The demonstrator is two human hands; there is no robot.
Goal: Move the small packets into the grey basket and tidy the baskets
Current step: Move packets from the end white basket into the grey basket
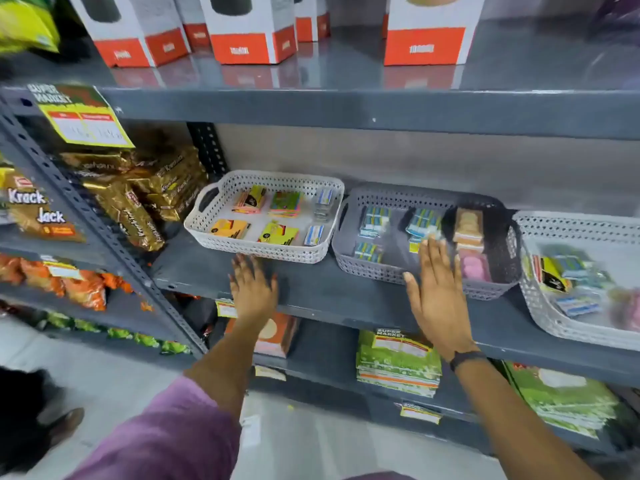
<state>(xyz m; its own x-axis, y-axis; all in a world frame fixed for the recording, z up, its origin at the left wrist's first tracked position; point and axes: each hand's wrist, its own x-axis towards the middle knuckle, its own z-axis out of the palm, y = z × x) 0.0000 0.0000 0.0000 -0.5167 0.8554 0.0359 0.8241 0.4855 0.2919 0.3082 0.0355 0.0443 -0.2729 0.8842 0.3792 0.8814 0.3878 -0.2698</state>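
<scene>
The grey basket (pixel 381 271) sits on the middle shelf (pixel 311 292), between a white basket (pixel 221 192) on its left and a second white basket (pixel 540 306) on its right. Its long side runs left to right along the shelf, tipped a little so the right end sits nearer the shelf's front edge. It touches the white basket on its left, or nearly does. Inside it lie small blue and white packets (pixel 374 221) in little stacks, and some pink and tan packs (pixel 468 225) at the right end.

The left white basket also lies long side left to right. It holds yellow and pink pads (pixel 249 199) and a few blue packets (pixel 314 235) at its right end.

The person's left hand (pixel 252 289) is flat and open over the front of the shelf, just below the left white basket, fingers spread. It holds nothing.

The right hand (pixel 436 292) is open too, fingers straight and pointing up over the front wall of the grey basket. Its fingertips (pixel 431 242) are near a blurry blue packet; whether they touch it is hard to tell. A dark band (pixel 467 358) is on that wrist.

The right white basket is cut off at the edge, and its things are blurry.
</scene>
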